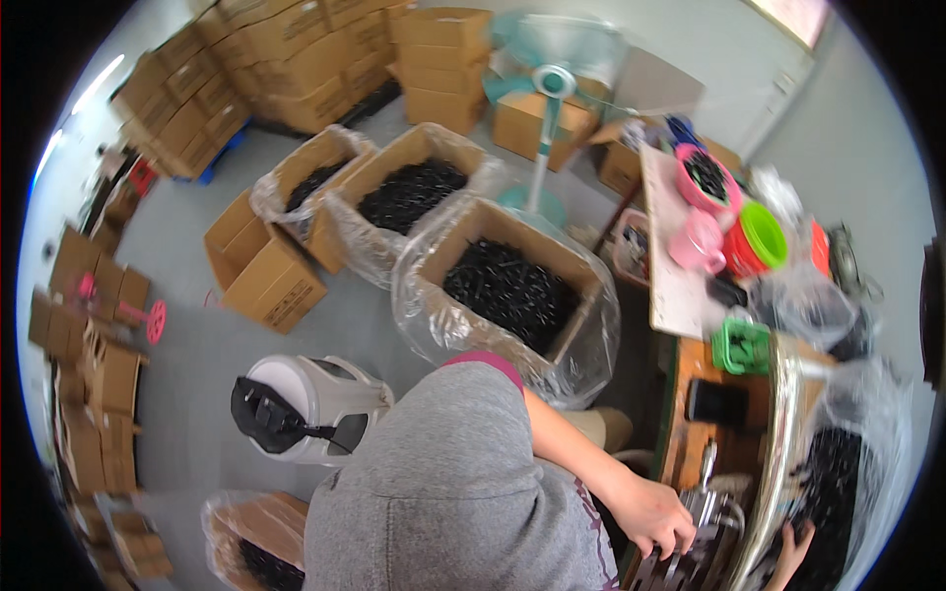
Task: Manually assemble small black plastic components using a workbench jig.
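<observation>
My left hand (650, 514) reaches out from a grey sleeve with a maroon cuff. Its fingers are bent down at the edge of a metal fixture (717, 512) on the wooden bench; whatever they pinch is too small to make out. Farther right, my right hand (791, 555) is at a plastic-lined box (880, 443) of small black parts (833, 478). Thumb and fingers there stand apart, and the frame's lower edge cuts off part of the hand. Nothing shows between them. A silvery padded rim (778, 433) runs between the two hands.
A black phone (716, 403) and a green basket (741, 346) lie on the bench. Behind are a pink mug (697, 241) and a red-and-green bucket (756, 239). Lined cartons (429, 266) of black parts stand on the floor near a fan (544, 138) and a white bin (325, 409).
</observation>
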{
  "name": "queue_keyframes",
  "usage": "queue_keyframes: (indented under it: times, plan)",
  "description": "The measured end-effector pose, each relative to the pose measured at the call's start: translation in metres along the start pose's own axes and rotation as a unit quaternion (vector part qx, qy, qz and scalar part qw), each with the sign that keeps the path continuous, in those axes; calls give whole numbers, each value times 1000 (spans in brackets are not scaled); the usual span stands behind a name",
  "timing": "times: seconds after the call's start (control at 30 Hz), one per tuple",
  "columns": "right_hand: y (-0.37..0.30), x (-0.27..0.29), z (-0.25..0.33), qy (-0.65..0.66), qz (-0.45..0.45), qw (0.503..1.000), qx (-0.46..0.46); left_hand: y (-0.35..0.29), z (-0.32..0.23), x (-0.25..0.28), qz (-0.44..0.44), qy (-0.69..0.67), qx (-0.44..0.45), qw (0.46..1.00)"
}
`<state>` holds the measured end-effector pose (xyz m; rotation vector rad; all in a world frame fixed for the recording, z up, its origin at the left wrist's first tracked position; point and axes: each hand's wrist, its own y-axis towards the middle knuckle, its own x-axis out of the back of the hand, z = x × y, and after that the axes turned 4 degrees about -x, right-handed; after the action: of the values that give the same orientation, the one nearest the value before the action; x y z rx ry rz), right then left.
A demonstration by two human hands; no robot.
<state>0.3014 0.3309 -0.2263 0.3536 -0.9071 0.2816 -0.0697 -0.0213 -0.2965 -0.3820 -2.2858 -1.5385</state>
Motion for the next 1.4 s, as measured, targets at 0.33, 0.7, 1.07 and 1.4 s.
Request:
queue_keyframes:
  times: [0.33,0.7,1.07,1.4]
  plan:
    - [-83,-3,196,-182,27,981,54,-29,-22,35,-18,110,39,993]
    - [-287,-213,213,-168,21,898,406,-23,-35,27,-82,126,39,988]
    - [-315,-260,199,-21,240,947,213,6,-50,-11,-44,145,17,988]
    - [-362,-253,109,28,237,970,-46,13,-41,-48,-26,132,9,991]
